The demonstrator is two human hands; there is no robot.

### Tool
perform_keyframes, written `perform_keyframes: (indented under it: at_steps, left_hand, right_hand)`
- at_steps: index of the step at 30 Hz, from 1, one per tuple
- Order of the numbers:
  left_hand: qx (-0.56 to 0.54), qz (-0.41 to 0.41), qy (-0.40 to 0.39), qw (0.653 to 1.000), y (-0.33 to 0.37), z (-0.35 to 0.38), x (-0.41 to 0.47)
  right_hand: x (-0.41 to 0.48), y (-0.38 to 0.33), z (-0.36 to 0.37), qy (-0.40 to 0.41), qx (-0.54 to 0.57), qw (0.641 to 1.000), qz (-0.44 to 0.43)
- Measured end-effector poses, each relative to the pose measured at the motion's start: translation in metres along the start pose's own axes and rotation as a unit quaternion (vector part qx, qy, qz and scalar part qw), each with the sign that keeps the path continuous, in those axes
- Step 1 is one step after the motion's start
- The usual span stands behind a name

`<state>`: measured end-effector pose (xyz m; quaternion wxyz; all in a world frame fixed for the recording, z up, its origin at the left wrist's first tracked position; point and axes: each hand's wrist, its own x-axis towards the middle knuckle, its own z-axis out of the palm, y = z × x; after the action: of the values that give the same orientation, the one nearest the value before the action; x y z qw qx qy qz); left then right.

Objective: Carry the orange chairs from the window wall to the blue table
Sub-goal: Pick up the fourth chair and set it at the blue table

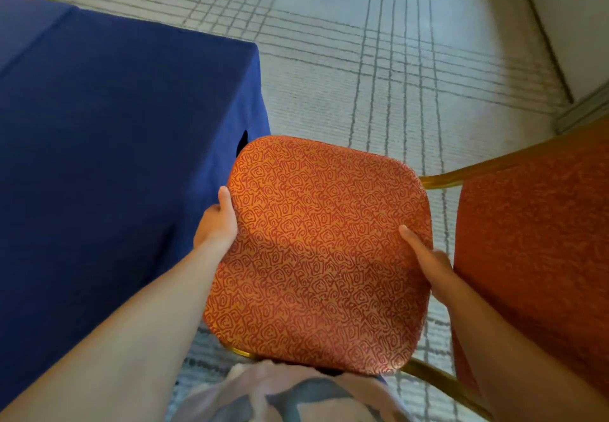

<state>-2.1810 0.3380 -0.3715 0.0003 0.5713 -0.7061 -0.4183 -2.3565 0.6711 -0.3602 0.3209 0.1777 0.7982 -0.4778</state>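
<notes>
By my shirt (296, 395), my left hand (216, 224) and right hand (428, 265) clamp, thumbs on top, the side edges of a chair (316, 257) already just beside the table (115, 118), a second chair (534, 240) to its right; setting it down remains, I judge.

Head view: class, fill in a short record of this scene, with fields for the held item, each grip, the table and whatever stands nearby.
held item: orange chair, patterned seat facing up
left grip: holds the seat's left edge, thumb on top
right grip: holds the seat's right edge, thumb on top
table: blue table, to the chair's left
nearby: second orange chair, at right
floor: pale carpet with grey lines
</notes>
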Motion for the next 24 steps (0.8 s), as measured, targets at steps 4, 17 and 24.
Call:
perform_keyframes:
  at_steps: [4, 17, 24]
  left_hand:
    - [0.02, -0.021, 0.014, 0.999, 0.046, 0.021, 0.048]
    - [0.084, -0.118, 0.023, 0.989, 0.056, 0.117, 0.167]
    - [0.079, -0.135, 0.04, 0.987, 0.015, 0.178, 0.239]
  right_hand:
    - [0.062, -0.046, 0.008, -0.013, -0.008, 1.0, 0.013]
    - [0.21, -0.044, 0.05, 0.002, -0.04, 0.994, 0.101]
    - [0.294, -0.006, 0.093, 0.005, -0.057, 0.991, 0.119]
